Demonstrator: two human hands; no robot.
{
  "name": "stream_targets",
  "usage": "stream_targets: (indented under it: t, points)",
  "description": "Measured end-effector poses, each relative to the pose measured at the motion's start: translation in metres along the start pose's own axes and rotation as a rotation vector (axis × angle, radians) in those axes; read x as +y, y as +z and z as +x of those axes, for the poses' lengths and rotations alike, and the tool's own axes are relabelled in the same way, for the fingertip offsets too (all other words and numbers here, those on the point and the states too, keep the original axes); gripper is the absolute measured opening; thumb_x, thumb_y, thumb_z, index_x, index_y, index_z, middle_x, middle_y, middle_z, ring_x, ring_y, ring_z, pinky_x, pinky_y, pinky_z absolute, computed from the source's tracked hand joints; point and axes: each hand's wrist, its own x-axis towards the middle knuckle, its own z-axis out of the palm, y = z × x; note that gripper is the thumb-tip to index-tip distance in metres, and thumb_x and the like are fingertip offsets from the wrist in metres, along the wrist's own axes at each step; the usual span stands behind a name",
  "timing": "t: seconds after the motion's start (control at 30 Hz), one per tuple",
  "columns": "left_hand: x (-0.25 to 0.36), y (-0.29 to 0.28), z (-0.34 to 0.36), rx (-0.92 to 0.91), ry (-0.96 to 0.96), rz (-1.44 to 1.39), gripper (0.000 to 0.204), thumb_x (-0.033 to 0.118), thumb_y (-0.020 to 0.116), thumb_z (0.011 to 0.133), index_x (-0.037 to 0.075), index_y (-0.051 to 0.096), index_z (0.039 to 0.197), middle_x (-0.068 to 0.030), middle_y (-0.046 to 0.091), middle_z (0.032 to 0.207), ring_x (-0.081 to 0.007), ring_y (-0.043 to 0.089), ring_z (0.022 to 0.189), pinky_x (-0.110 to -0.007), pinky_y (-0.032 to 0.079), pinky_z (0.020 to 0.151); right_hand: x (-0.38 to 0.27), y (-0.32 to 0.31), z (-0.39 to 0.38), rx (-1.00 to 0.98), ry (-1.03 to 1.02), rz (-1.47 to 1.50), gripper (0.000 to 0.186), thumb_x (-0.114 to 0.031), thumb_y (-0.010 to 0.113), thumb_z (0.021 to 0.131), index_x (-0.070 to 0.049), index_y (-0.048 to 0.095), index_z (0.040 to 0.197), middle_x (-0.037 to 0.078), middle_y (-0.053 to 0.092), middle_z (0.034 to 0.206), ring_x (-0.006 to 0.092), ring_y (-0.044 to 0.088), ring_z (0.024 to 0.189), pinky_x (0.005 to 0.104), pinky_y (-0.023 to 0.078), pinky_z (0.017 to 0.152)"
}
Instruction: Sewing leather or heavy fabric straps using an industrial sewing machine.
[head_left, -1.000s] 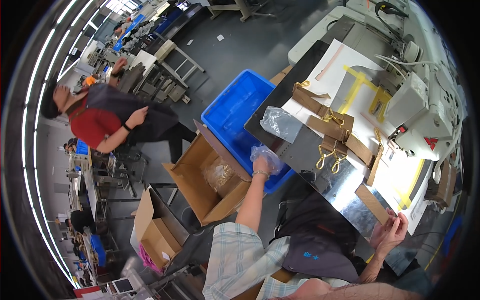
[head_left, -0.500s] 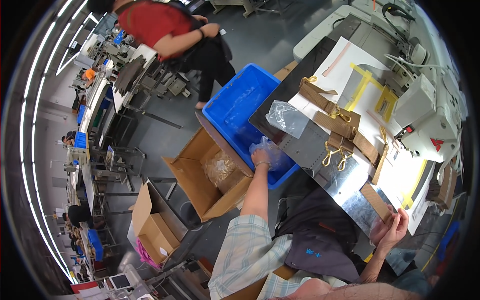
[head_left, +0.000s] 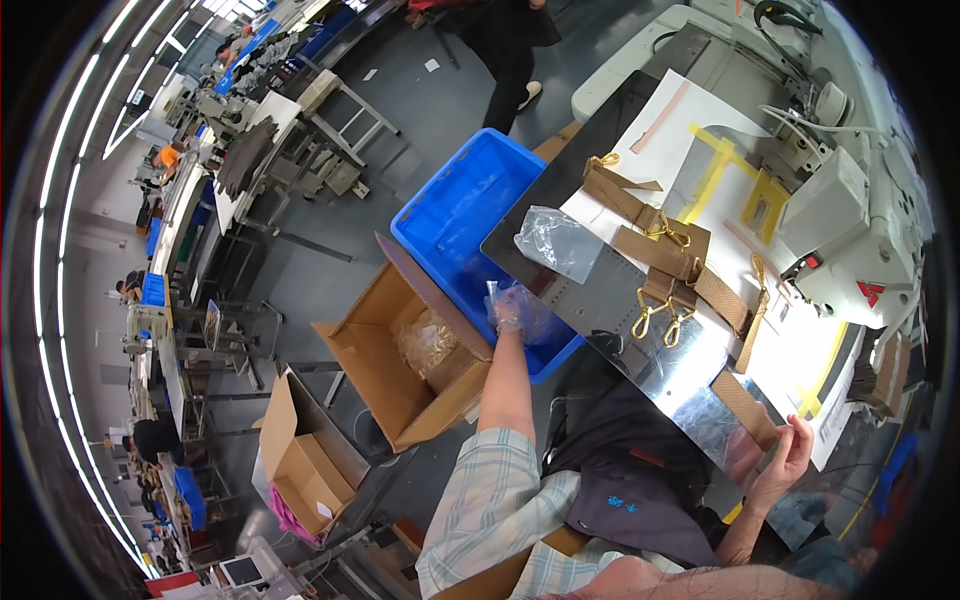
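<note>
My left hand is over the near end of a blue bin, closed on a crinkled clear plastic bag that partly hides the fingers. At the table's near edge, my right hand pinches the end of a brown webbing strap. More brown straps lie across the white sheet, fitted with gold snap hooks. A flat clear plastic bag rests on the dark part of the table, left of the straps.
An open cardboard box holding a bag of gold-coloured pieces stands beside the bin. A smaller carton is further left. A white sewing machine stands at the right. Another person is beyond the bin.
My left hand has lifted slightly with the plastic bag, which now bunches around the fingers. The right hand stays at the strap. The other person has walked to the right.
</note>
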Motion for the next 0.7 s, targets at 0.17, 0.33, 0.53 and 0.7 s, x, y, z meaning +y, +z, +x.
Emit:
stream_targets:
  t: [0.17,0.33,0.53,0.7]
  points:
    - [-0.001,0.007,0.0,-0.046,-0.03,0.477,0.027,0.026,0.057,0.082,0.009,0.068,0.1,-0.0101,0.066,0.1,-0.0282,0.06,0.095,-0.036,0.047,0.083,0.004,0.002,-0.001,0.002,0.001,0.035,0.016,0.002,0.049,0.092,0.001,0.057,0.106,0.007,0.055,0.103,0.0105,0.051,0.081,0.0237,0.042,0.08]
    - [0.002,0.008,0.007,-0.214,-0.33,0.4,0.025,0.019,0.047,0.087,0.01,0.066,0.101,-0.0093,0.059,0.117,-0.0324,0.048,0.116,-0.042,0.039,0.095,0.004,0.001,-0.001,-0.002,0.014,0.031,0.019,0.002,0.049,0.092,0.001,0.056,0.11,0.006,0.055,0.101,0.01,0.051,0.081,0.0233,0.042,0.079]
    - [0.022,0.002,-0.011,-0.159,-0.005,0.711,0.032,0.021,0.042,0.091,0.009,0.063,0.112,-0.0139,0.06,0.118,-0.0329,0.055,0.11,-0.042,0.04,0.095,0.005,0.004,-0.001,0.008,0.031,0.066,0.021,0.001,0.049,0.092,0.001,0.055,0.113,0.006,0.055,0.099,0.0093,0.05,0.08,0.022,0.042,0.078]
    - [0.029,0.003,0.003,-0.171,-0.062,0.488,0.03,0.018,0.043,0.09,0.008,0.065,0.106,-0.0148,0.064,0.11,-0.0357,0.059,0.104,-0.045,0.042,0.092,0.008,0.007,-0.001,0.003,0.041,0.046,0.021,0.001,0.049,0.092,0.001,0.055,0.112,0.005,0.056,0.098,0.0093,0.05,0.079,0.0216,0.042,0.077]
